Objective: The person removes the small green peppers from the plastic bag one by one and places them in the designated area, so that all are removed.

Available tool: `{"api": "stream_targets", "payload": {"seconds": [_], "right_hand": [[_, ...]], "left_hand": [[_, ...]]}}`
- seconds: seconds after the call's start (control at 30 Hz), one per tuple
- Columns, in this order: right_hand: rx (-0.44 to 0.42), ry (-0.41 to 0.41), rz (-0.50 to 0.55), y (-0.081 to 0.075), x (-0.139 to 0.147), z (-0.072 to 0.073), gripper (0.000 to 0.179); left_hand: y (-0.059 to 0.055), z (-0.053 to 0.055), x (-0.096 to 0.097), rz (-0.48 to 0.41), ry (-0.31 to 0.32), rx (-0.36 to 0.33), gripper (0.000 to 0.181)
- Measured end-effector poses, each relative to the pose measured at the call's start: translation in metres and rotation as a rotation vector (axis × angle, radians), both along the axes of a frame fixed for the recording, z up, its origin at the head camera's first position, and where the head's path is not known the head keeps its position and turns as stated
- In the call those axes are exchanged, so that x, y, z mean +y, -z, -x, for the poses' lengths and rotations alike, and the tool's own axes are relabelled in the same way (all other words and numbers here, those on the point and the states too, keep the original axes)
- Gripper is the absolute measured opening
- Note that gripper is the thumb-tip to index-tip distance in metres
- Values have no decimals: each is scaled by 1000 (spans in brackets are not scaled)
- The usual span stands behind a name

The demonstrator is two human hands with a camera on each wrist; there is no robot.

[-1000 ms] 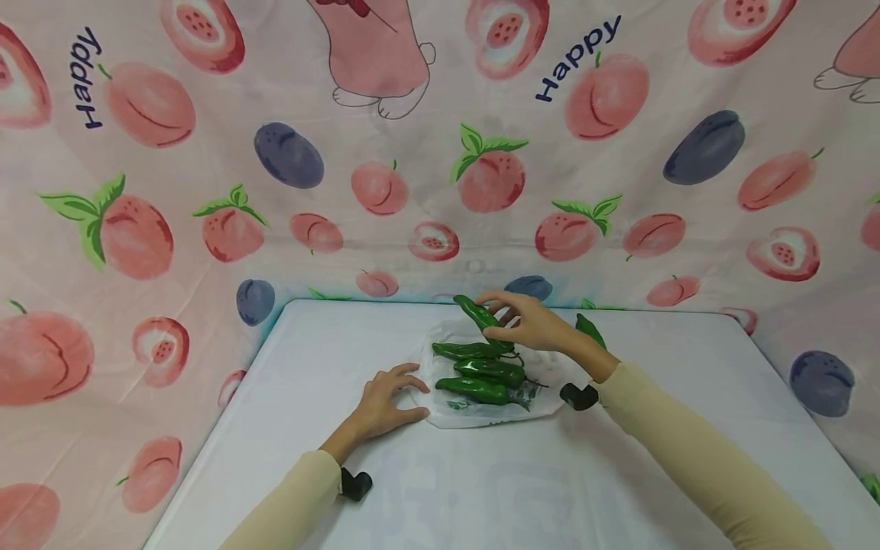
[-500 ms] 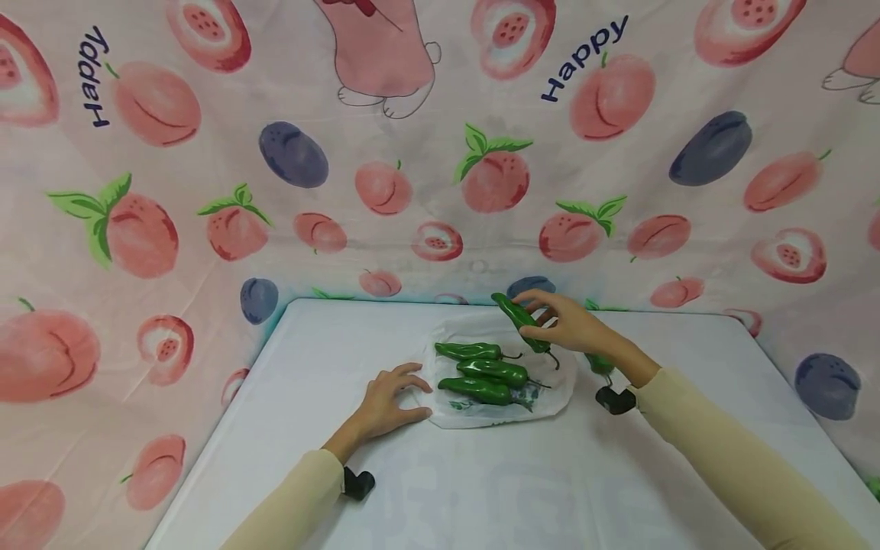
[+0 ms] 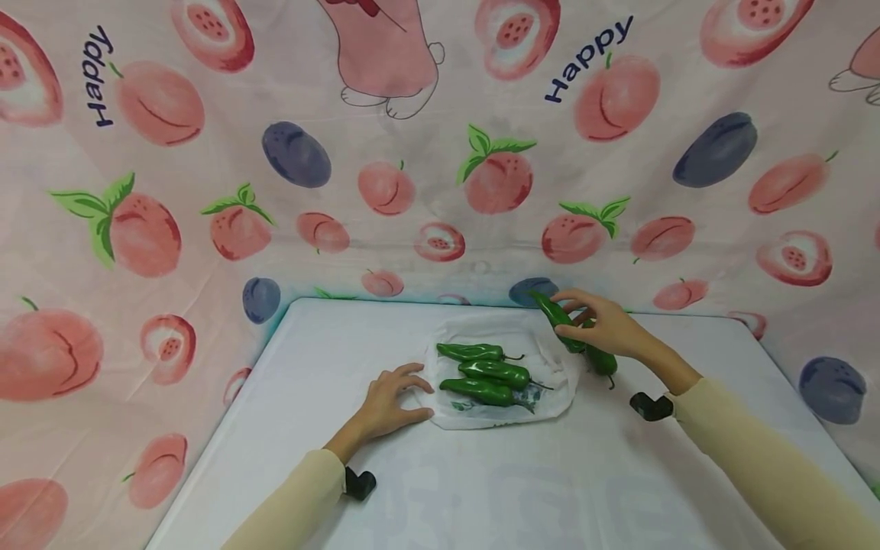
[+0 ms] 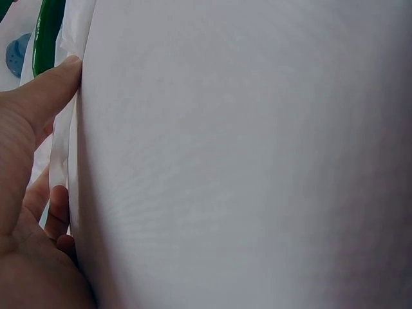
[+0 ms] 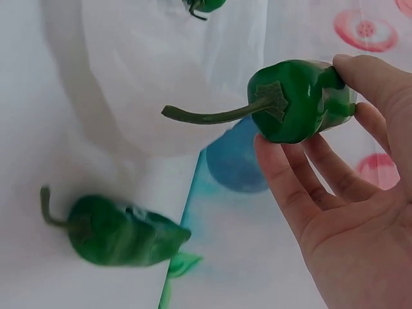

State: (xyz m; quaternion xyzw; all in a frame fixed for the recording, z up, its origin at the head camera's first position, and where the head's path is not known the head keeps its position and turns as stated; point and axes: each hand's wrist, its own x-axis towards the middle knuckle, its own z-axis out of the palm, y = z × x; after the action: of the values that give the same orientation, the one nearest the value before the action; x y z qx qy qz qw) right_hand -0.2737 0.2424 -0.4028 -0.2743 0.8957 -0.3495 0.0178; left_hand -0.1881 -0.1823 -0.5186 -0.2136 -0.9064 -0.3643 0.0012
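Right hand holding one green pepper above the table; left hand spread at the edge of the bag.
The right hand [image 3: 606, 328] pinches the held pepper [image 3: 554, 315] between thumb and fingers, over the far right part of the table [image 3: 481, 489]; in the right wrist view its stem points away from the palm. A loose pepper [image 3: 601, 360] lies on the table just right of the white plastic bag [image 3: 484, 328], below the held one and apart from it. Three peppers [image 3: 493, 373] lie side by side on the bag, stems to the right. The left hand [image 3: 386, 402] rests at the bag's left edge, thumb and fingers wide apart, thumb tip touching the bag. A cloth [image 3: 440, 198] printed with fruit hangs behind the table.
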Motion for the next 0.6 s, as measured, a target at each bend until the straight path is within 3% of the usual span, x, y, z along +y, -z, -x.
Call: {"api": "stream_targets", "payload": {"seconds": [0.4,0.6], "right_hand": [[12,91,-15,-1,39,-8,53],[-25,141,-15,-4,59,-13,56]], "left_hand": [[2,-1,0,11,2,-13,27],[1,0,-1,24,-9,-23,28]]}}
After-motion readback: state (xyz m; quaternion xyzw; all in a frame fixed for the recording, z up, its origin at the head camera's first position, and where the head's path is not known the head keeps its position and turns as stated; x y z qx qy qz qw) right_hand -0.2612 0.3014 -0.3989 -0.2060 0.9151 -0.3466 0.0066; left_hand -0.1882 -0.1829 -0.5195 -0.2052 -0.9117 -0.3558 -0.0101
